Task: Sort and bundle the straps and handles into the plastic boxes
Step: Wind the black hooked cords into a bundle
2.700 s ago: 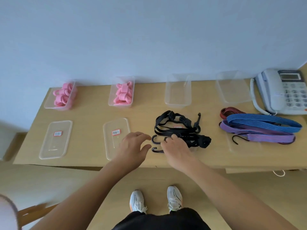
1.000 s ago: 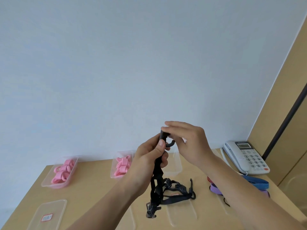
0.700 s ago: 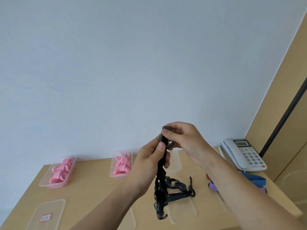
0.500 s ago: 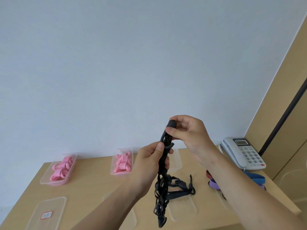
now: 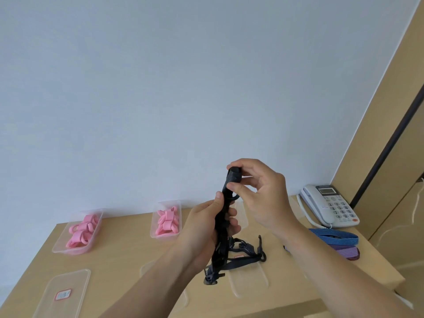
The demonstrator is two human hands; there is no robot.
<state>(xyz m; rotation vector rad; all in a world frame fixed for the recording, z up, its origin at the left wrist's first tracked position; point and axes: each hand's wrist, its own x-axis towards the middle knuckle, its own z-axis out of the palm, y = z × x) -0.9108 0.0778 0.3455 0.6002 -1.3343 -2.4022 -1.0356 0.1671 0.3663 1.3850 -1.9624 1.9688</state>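
— Where the table (image 5: 128, 244) meets its front edge, what lies there?

— Two clear lids: a labelled lid (image 5: 62, 294) at the front left corner and a second lid (image 5: 250, 281) at the front middle.

— And the hands?

— Both are raised over the front middle. The left hand (image 5: 206, 226) has its fingers curled round the middle of a black strap (image 5: 221, 228), thumb laid up along it. The right hand (image 5: 263, 198) pinches the strap's top end between thumb and forefinger.

— How does that strap look?

— It is dark and gathered into a narrow upright bunch. Its lower end, with a small fitting, hangs just above the table.

— Further back?

— More loose black straps (image 5: 247, 253) lie in a tangle, partly on the second lid, one hook standing up. Toward the right edge lie striped straps (image 5: 335, 237), blue over purple.

— And at the back edge?

— Two clear plastic boxes, the left box (image 5: 78, 232) and the middle box (image 5: 166, 220), each full of pink handles (image 5: 80, 228). A telephone (image 5: 330, 207) sits at the back right corner.
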